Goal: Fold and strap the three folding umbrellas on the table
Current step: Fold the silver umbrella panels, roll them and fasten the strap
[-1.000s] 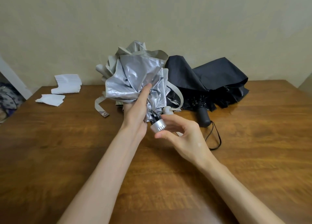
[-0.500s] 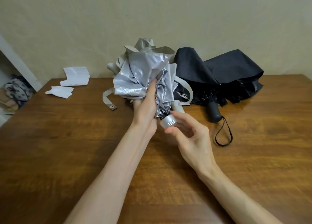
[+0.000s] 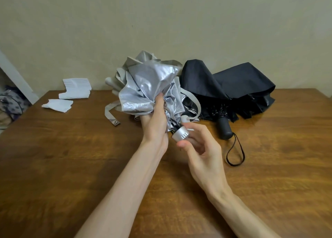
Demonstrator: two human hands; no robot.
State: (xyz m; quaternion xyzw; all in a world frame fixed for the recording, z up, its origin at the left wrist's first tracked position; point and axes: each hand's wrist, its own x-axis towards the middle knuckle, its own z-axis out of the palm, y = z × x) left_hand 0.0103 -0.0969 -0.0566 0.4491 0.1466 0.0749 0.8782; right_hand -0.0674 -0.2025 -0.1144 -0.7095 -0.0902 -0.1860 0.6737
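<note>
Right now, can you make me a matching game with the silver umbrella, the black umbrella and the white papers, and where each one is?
Things:
1. silver umbrella
2. black umbrella
3. white papers

Places:
A. lying at the far left of the table
B. lying loose at the back right, handle pointing toward the person
C. gripped by the left hand

Pairs: 1-C, 2-B, 3-A

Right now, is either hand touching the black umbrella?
No: the left hand grips the silver umbrella by its canopy and the right hand holds its handle, while the black umbrella lies apart on the table.
</note>
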